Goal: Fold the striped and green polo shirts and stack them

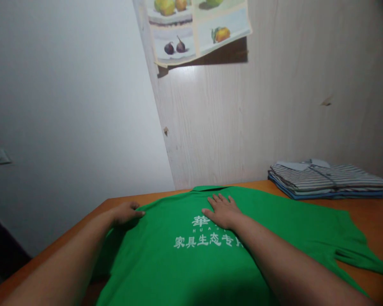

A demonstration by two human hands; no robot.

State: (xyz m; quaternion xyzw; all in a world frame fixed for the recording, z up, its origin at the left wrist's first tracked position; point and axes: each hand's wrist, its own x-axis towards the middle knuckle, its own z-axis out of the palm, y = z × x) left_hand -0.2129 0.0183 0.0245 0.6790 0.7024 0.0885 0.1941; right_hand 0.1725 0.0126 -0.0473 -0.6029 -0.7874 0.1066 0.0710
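Observation:
A green shirt point(166, 263) lies spread with its back up, white printed characters across the upper back and its collar toward the wall. At the shirt's left shoulder edge is my left hand point(126, 213), its thumb on top of the cloth and its other fingers partly hidden; it looks closed on the fabric. My right hand point(224, 211) rests flat on the upper back just below the collar, fingers spread, covering part of the print. The right sleeve stretches out over the table, while the left sleeve hangs in shadow under my left forearm.
The orange-brown table point(378, 221) meets the wall at the back. A stack of folded clothes point(328, 180), a striped collared shirt on top, sits at the back right. A fruit picture poster point(198, 29) hangs on the wall, and a switch point(0, 156) is at far left.

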